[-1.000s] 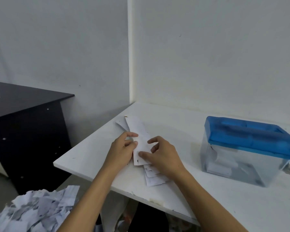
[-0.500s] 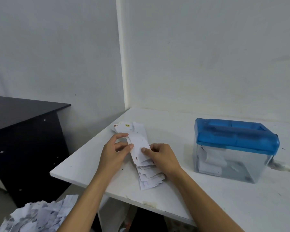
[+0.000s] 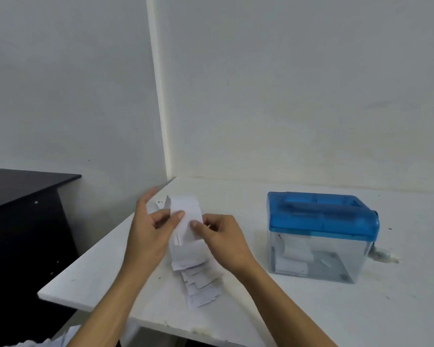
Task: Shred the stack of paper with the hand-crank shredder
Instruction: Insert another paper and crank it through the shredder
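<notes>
A fanned stack of white paper slips (image 3: pixel 198 279) lies on the white table (image 3: pixel 286 311). Above it, a single white slip (image 3: pixel 185 214) is lifted off the stack. My left hand (image 3: pixel 150 229) pinches its left edge between thumb and fingers, with the index finger raised. My right hand (image 3: pixel 221 239) pinches its right edge with thumb and curled fingers. The hand-crank shredder (image 3: pixel 318 236), a clear bin with a blue lid, stands to the right, apart from both hands. Its crank (image 3: pixel 383 255) sticks out on the right side. Paper pieces lie inside the bin.
A dark desk (image 3: pixel 23 196) stands to the left, across a gap from the white table. A heap of paper scraps (image 3: pixel 48 343) shows at the bottom left below the table edge. White walls meet in a corner behind the table.
Both hands have lifted one slip up off the stack. The left index finger has spread upward. The view has tilted up and shifted a little.
</notes>
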`<state>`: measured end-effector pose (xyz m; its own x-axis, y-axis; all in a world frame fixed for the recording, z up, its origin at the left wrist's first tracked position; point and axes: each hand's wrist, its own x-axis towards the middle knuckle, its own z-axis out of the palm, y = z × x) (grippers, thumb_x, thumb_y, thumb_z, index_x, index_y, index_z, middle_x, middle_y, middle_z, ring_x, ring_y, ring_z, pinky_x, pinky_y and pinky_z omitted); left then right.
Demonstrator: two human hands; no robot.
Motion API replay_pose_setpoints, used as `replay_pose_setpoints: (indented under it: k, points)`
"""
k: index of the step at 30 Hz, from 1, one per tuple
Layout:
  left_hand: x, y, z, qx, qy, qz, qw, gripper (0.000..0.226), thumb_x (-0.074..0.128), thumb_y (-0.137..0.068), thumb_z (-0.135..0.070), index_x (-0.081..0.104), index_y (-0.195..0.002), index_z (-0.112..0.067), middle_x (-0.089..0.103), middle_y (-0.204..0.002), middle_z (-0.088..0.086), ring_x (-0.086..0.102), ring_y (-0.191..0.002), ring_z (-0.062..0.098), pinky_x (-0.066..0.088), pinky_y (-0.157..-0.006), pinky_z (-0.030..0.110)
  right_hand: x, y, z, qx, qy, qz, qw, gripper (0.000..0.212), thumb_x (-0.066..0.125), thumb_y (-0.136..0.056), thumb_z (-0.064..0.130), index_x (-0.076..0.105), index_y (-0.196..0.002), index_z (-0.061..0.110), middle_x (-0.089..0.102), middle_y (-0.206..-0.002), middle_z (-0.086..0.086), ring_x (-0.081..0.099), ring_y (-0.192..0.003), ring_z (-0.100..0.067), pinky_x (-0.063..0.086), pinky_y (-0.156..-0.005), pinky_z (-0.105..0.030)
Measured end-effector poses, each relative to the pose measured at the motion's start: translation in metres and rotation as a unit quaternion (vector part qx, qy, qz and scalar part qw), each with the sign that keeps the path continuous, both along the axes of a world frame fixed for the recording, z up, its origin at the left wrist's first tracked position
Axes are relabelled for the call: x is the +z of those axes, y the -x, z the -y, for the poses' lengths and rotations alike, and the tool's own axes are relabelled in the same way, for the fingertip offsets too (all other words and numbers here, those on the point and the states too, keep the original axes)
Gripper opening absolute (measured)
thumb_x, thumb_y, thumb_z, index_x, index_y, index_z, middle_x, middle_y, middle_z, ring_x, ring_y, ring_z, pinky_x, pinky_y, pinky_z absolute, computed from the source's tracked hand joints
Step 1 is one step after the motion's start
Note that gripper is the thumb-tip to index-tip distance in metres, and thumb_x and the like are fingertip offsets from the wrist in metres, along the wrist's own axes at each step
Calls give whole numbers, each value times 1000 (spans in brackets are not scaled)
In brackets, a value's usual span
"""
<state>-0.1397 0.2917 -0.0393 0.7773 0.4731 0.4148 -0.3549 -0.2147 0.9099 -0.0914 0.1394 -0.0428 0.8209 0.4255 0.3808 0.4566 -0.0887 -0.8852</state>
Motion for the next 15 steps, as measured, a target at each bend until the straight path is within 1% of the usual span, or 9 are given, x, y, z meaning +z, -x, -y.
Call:
replay_pose_setpoints:
  k: [2,3,4,6,8,10,11,13,15]
  points:
    - [22,1,12,6,52,-19,998,65,84,-81,-38,44,-131,-27,75,-106,-1,73,-98,16,58,-90,37,23,4,9,-17,-16,37,999,31,61,-99,28,70,-76,9,60,-65,2,48,-60,-6,39,-60,-21]
    - [32,1,22,-21,73,-38,996,67,84,-76,-47,48,-127,-22,74,-109,1,73,-99,17,58,-90,40,36,6,18,-25,-22,56,998,28,61,-99,28,71,-77,15,63,-66,6,50,-59,-3,40,-59,-16]
    - [41,2,31,-67,82,-54,993,63,81,-75,-51,56,-123,-18,75,-109,2,73,-100,18,58,-88,39,48,7,25,-29,-24,74,997,25,62,-99,28,71,-77,20,64,-66,10,51,-58,0,40,-59,-13]
    - [56,4,48,-161,50,-63,984,49,71,-78,-48,71,-118,-19,77,-108,0,72,-102,17,56,-83,31,70,6,40,-31,-17,97,995,27,63,-98,27,69,-72,25,64,-64,13,51,-56,2,39,-57,-12]
    - [72,3,66,-204,14,-36,978,41,70,-82,-42,73,-118,-23,77,-109,-3,71,-102,15,55,-81,25,91,4,62,-44,-6,117,992,31,64,-97,26,66,-67,27,61,-59,13,48,-53,2,38,-55,-13]
    - [86,-3,75,-210,-11,-13,978,37,71,-87,-33,71,-122,-23,76,-112,-5,71,-105,13,57,-83,26,112,5,82,-54,13,142,988,29,65,-97,25,67,-68,26,60,-58,14,49,-52,2,38,-55,-12]
    - [95,-7,84,-217,-20,-3,976,39,71,-87,-32,70,-124,-23,75,-114,-5,71,-108,14,58,-86,29,125,6,96,-65,28,160,985,27,65,-97,25,68,-70,25,61,-58,15,50,-53,3,37,-56,-10]
    - [113,-19,103,-224,-35,15,974,45,72,-85,-35,69,-127,-23,75,-116,-5,70,-110,16,58,-91,34,149,6,121,-87,71,184,976,25,64,-98,26,70,-74,25,60,-56,19,51,-52,4,37,-55,-8]
    - [130,-35,125,-215,-55,35,974,41,73,-86,-37,71,-124,-23,75,-112,-4,69,-108,17,58,-91,34,172,2,145,-122,114,206,964,24,63,-98,31,71,-77,23,58,-55,17,47,-49,4,36,-54,-7]
